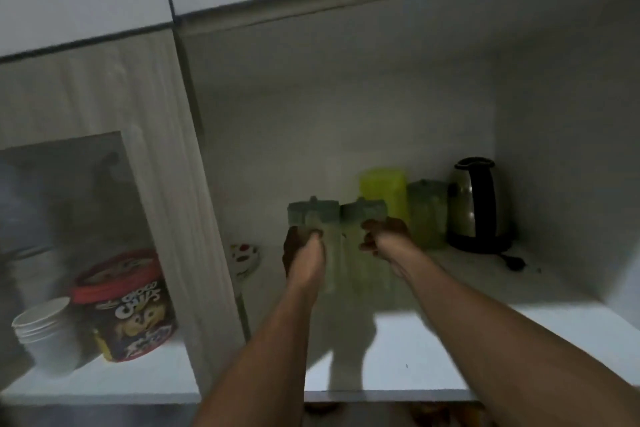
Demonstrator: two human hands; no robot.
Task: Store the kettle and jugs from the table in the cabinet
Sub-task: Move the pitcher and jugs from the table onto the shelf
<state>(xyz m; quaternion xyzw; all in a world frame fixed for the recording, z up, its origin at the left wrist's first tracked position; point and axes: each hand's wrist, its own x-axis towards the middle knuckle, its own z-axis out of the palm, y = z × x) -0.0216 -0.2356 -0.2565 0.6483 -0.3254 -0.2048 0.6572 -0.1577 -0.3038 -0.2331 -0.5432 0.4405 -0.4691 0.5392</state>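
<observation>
Both arms reach into the cabinet's open compartment. My left hand [300,250] grips a pale green jug with a grey-green lid [313,218]. My right hand [382,236] grips a second like jug [363,213] right beside it. Both jugs are over the white shelf [485,340]; blur hides whether they touch it. Behind them to the right stand a yellow-green jug [382,189], another green jug [427,211] and a steel kettle with a black handle [476,204] on its base, in the back right corner.
A small patterned bowl [244,258] sits at the back left of the same shelf. A wooden divider [180,218] separates a left compartment holding a cereal tub [130,308] and stacked white cups [45,329]. The kettle's plug [516,262] lies on the shelf.
</observation>
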